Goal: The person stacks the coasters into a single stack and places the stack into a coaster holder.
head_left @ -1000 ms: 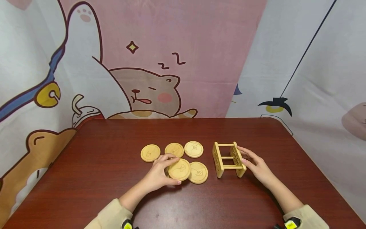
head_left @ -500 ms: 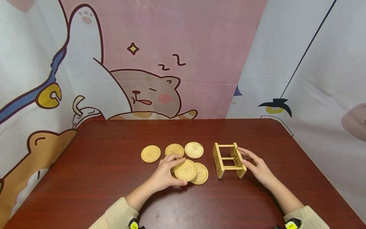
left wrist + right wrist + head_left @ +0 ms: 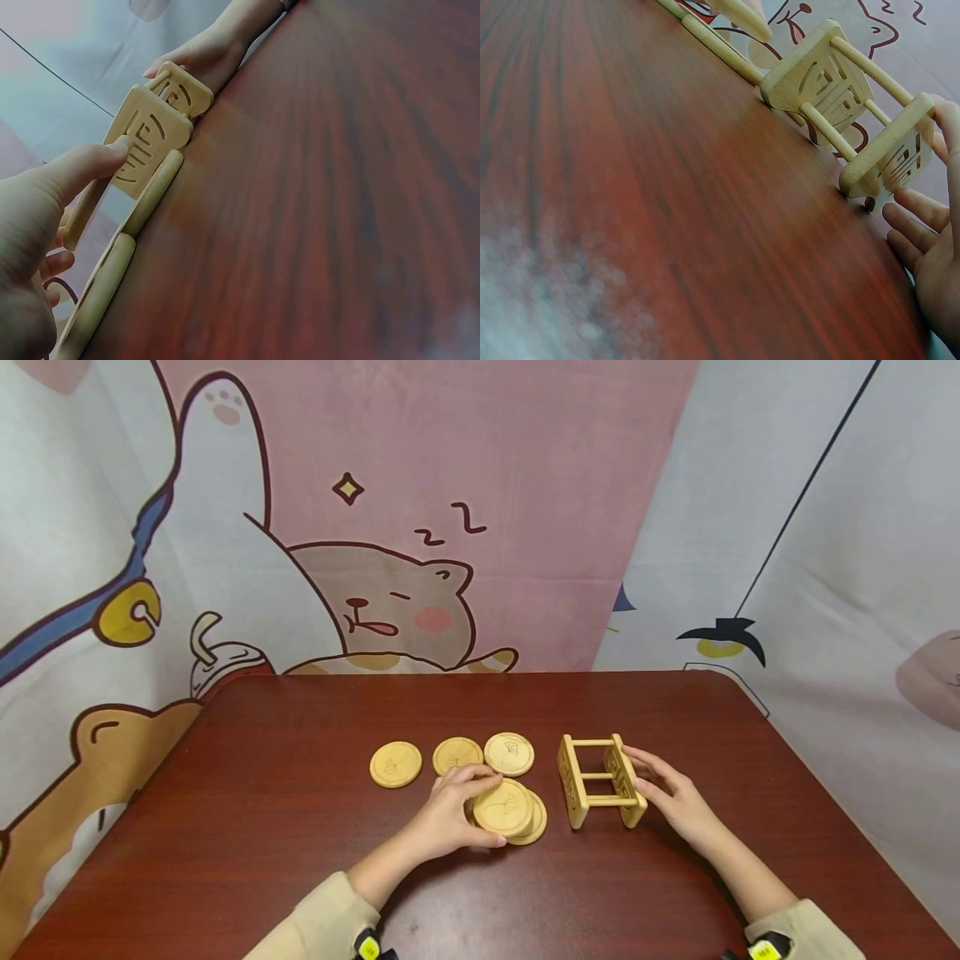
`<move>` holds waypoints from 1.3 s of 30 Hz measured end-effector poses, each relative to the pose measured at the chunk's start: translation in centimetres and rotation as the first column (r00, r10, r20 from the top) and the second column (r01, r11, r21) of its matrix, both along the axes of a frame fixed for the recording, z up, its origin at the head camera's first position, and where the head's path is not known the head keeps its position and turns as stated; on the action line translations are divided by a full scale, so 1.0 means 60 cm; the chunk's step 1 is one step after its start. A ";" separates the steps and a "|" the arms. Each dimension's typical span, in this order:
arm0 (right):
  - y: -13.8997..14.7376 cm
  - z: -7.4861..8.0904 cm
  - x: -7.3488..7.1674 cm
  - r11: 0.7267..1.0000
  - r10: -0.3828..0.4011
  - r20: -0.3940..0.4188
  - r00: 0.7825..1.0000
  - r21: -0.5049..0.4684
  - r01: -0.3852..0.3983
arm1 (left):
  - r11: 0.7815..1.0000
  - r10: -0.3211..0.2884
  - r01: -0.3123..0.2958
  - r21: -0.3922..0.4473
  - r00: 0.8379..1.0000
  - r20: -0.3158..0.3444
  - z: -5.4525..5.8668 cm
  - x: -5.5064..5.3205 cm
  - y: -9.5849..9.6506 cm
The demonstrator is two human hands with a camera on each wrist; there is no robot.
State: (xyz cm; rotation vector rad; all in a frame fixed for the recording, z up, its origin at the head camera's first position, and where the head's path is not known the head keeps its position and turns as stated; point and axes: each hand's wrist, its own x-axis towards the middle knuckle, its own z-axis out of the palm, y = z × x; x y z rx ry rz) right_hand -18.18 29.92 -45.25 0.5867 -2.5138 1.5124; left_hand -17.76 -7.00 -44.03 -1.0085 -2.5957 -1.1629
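Observation:
My left hand (image 3: 450, 818) pinches a round wooden coaster (image 3: 502, 807) with a leaf engraving, thumb on its near edge and fingers on the far one. It overlaps another coaster (image 3: 538, 827) lying on the table. In the left wrist view the held coaster (image 3: 88, 206) is tilted above coasters (image 3: 105, 289) seen edge-on. To the right stands a wooden coaster rack (image 3: 573, 781), two cut-out side panels joined by rods. The fingertips of my right hand (image 3: 682, 797) touch the outside of its right panel, fingers loosely extended.
Three more coasters lie farther back: a left one (image 3: 396, 765), a middle one (image 3: 456, 752) partly behind my left hand, and a paler right one (image 3: 509, 754). All are on a dark red-brown table (image 3: 300, 735). A cartoon-printed cloth (image 3: 555, 527) hangs behind it.
My left hand has carried its coaster to the right, so it now covers more of the coaster beneath. The right hand and the rack have stayed in place.

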 end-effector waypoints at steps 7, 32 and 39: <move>0.000 0.002 0.001 1.000 -0.008 0.010 1.000 0.017 0.008 | 0.999 -0.016 0.016 -0.028 1.000 0.001 0.001 -0.002 0.013; 0.000 0.000 0.002 1.000 -0.011 0.007 1.000 0.026 0.011 | 0.990 -0.017 0.017 -0.139 1.000 -0.001 0.005 -0.003 0.031; 0.000 0.002 0.001 1.000 -0.006 0.013 1.000 0.021 0.006 | 0.987 -0.013 0.011 -0.162 1.000 -0.009 0.003 -0.004 0.032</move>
